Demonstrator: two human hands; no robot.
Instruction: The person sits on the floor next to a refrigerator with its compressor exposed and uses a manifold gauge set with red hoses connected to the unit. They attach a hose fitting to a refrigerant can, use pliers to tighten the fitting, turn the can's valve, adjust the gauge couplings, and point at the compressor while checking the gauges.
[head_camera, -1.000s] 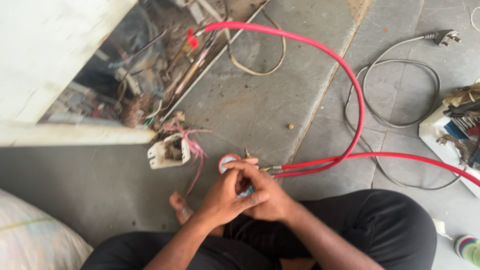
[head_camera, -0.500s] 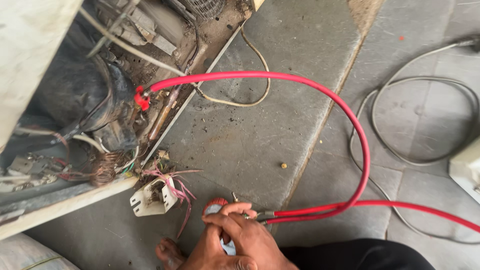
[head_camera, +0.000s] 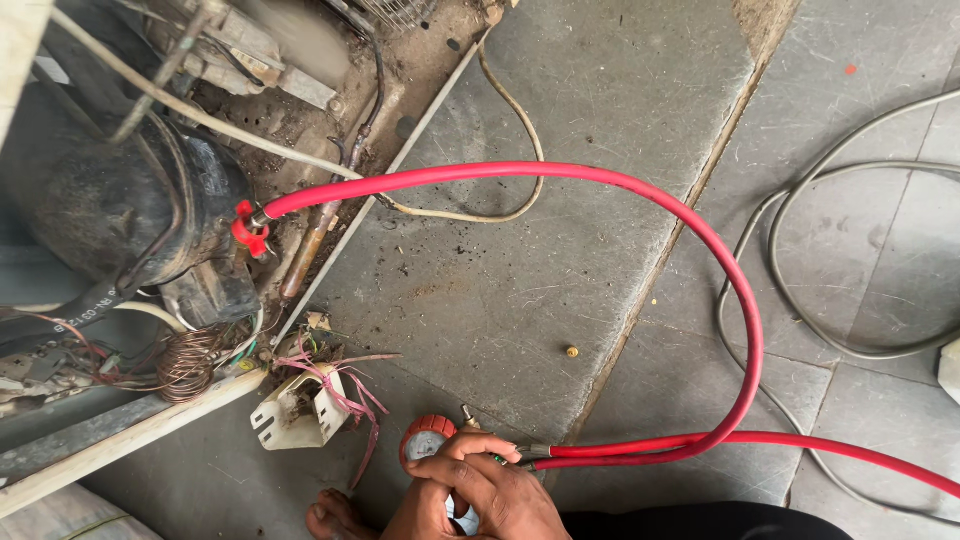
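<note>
My right hand (head_camera: 500, 490) clamped on the round red-rimmed pressure gauge (head_camera: 428, 440) at its eleven o'clock, left hand (head_camera: 425, 512) closed beneath, thick red rubber hose (head_camera: 640, 190) at three o'clock

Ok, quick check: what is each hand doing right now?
Left hand: low in frame, partly hidden by the other hand; grip cannot be told.
Right hand: fingers curled over the round red-rimmed pressure gauge.

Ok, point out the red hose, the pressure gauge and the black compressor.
red hose (head_camera: 560, 171), head view, top of its arc.
pressure gauge (head_camera: 428, 440), head view, dial face.
black compressor (head_camera: 110, 205), head view, rounded shell.
</note>
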